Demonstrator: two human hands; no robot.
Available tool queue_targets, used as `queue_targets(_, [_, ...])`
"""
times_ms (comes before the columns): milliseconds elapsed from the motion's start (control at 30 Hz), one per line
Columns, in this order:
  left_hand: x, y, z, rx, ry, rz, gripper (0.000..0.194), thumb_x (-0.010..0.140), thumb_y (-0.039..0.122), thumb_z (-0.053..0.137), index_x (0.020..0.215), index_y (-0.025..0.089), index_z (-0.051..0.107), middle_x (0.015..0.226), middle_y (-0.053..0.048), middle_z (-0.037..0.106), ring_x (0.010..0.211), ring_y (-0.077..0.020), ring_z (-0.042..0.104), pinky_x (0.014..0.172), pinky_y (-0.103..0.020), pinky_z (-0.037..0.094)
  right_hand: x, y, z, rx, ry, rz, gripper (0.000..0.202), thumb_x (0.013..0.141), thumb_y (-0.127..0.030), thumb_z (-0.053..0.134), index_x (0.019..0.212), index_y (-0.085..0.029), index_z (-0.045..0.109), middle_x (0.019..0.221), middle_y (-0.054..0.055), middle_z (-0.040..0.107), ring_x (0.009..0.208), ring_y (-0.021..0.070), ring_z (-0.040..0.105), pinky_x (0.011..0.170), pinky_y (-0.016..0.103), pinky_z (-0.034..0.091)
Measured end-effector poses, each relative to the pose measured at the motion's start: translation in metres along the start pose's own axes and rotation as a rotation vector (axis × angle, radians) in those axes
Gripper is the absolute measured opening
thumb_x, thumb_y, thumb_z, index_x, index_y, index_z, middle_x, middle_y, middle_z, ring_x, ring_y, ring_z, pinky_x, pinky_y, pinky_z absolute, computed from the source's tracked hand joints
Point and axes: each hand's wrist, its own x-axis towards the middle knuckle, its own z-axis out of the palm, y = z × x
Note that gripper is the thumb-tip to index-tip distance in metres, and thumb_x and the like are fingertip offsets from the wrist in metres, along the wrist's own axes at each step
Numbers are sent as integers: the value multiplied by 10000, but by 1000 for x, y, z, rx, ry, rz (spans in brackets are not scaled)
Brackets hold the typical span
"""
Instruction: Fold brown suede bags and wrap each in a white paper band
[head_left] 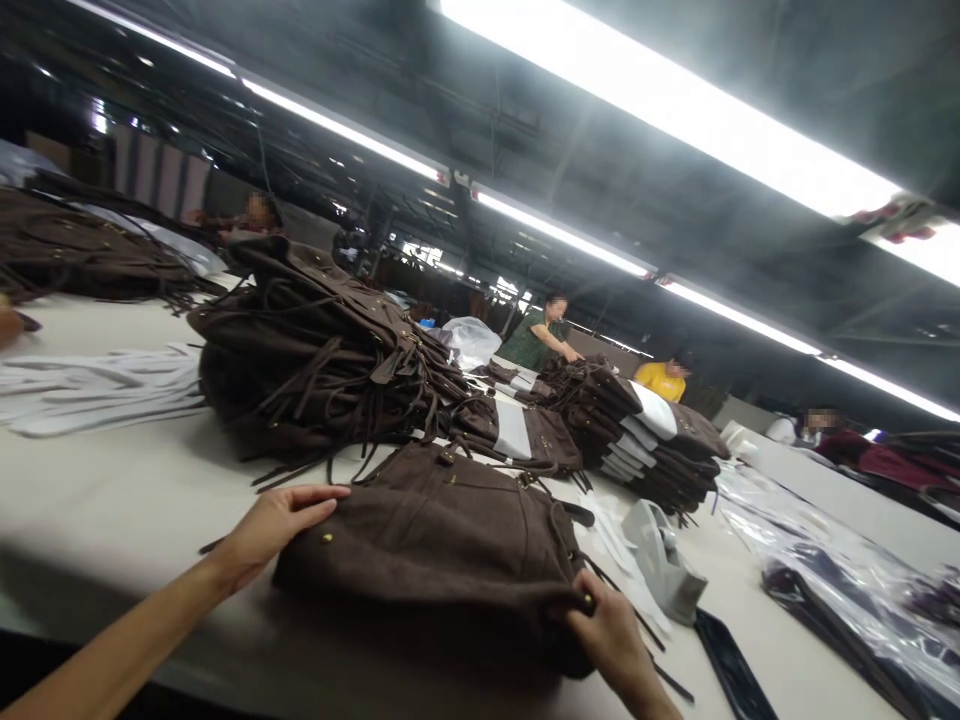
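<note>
Left hand [274,530] touches one corner of a brown bag [450,530] lying on the table [135,480], fingers narrowly parted, though I can't tell if they grip; right hand [611,630] pinches the other corner; uneven pulling could skew it, perhaps bumping the grey dispenser [664,560]

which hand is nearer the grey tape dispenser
Right: the right hand is just left of the grey tape dispenser, holding the brown bag; the left hand, on the bag's opposite side, is farther.
</note>
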Motion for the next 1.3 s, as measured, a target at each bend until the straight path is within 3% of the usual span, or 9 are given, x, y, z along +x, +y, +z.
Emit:
queue_targets(167, [-11,20,10,748,61,436,475,856,563,469,1003,224,769,855,-82,661,874,-259,642,867,-401,520,9,1,0,136,-13,54,233,675,-361,639,607,-220,468,574,-33,544,612,171,510,589,266,357])
queue_targets(333, [-33,45,27,1047,-145,779,379,902,486,554,1155,249,709,1335,-117,550,1275,-318,461,1118,-480,348,7,1,-8,241,-40,63,271,663,-402,691,621,-214,500,558,-49,506,585,149,456,562,251,347])
queue_targets(433, [-40,50,42,1048,-448,736,515,858,538,633,1294,264,614,1370,-94,547,1303,-301,456,1142,-446,324,7,3,-13,299,-48,79,291,666,-416,701,630,-210,498,555,-57,497,571,137,440,555,245,344])
queue_targets(500, [-39,48,49,1103,-507,712,635,800,585,684,1330,252,580,1328,-105,568,1257,-309,487,1116,-434,341,7,4,-15,314,-57,88,293,674,-415,698,639,-208,494,565,-59,494,571,131,433,553,242,341])
queue_targets(633, [-25,38,48,1241,-452,772,770,712,641,736,1307,178,579,1130,-131,618,1072,-311,559,977,-402,413,6,3,-26,280,-139,52,281,659,-364,715,645,-204,484,593,-61,489,599,128,436,555,233,332])
queue_targets(833, [-1,28,44,1247,-465,690,520,717,620,733,1000,195,639,835,-64,626,809,-248,591,689,-291,410,2,-26,-52,52,-383,-120,287,647,-404,778,840,-215,683,837,-5,643,790,186,564,672,264,413])
queue_targets(1100, [7,82,58,1251,-491,604,320,721,513,725,851,235,638,784,-18,666,790,-227,621,628,-268,362,-13,-62,-34,-170,-475,-277,479,855,-631,591,1089,-232,717,1048,74,682,1069,272,601,1136,506,200])
queue_targets(1200, [7,92,56,1191,-414,690,222,775,432,668,832,219,643,864,-28,676,853,-224,622,731,-285,407,-18,-68,-36,-116,-491,-270,457,837,-612,631,1063,-223,710,999,53,687,1019,245,619,1126,480,226])
queue_targets(1300, [2,91,51,1116,-317,752,183,854,338,538,882,203,658,927,-43,674,884,-216,622,778,-294,423,-23,-70,-38,-76,-485,-201,432,744,-598,730,948,-218,713,891,31,686,915,227,613,877,342,425])
